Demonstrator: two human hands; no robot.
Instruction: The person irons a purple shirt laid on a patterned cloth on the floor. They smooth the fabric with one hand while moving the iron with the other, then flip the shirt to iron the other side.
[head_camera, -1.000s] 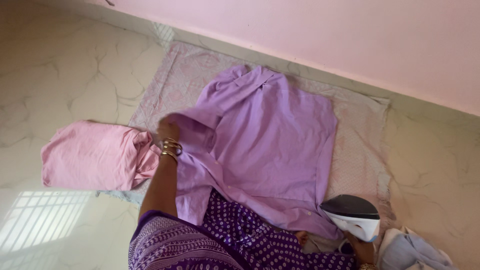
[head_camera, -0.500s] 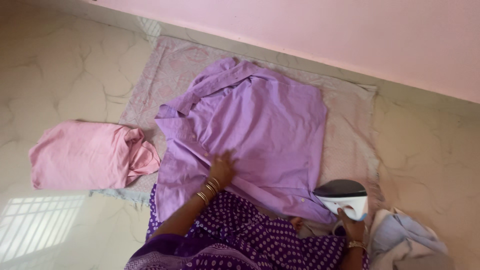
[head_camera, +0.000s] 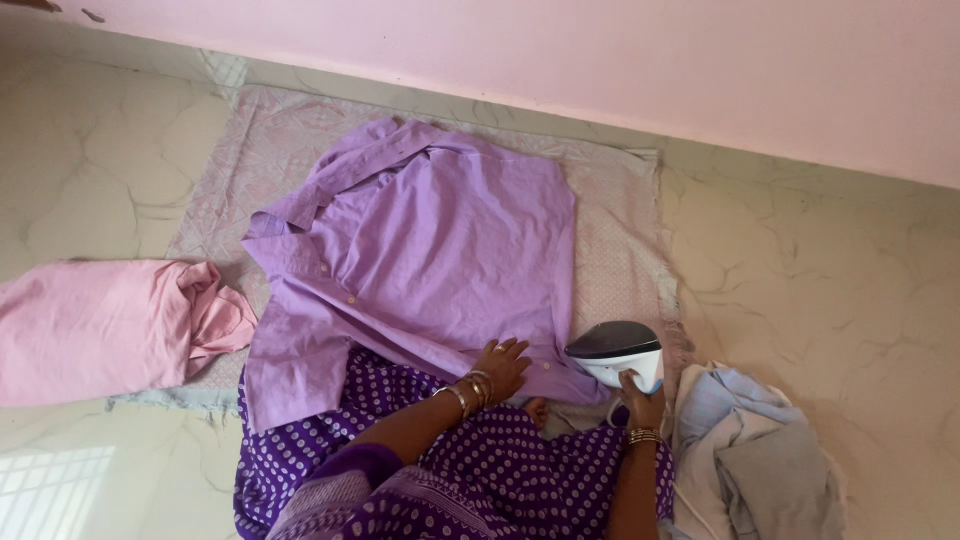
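The lilac shirt (head_camera: 440, 250) lay spread, buttons showing, on a pale patterned mat (head_camera: 620, 250) on the floor. The left hand (head_camera: 503, 366) pressed flat and open on its near hem (bangles at the wrist), while the right hand (head_camera: 640, 395) gripped the white iron (head_camera: 617, 353) just beside it.

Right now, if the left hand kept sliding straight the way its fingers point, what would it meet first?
The left hand lies flat on the purple shirt, fingers pointing up and slightly right. It would probably just cross more shirt, then reach its right edge and the patterned mat. The iron sits off to the side.
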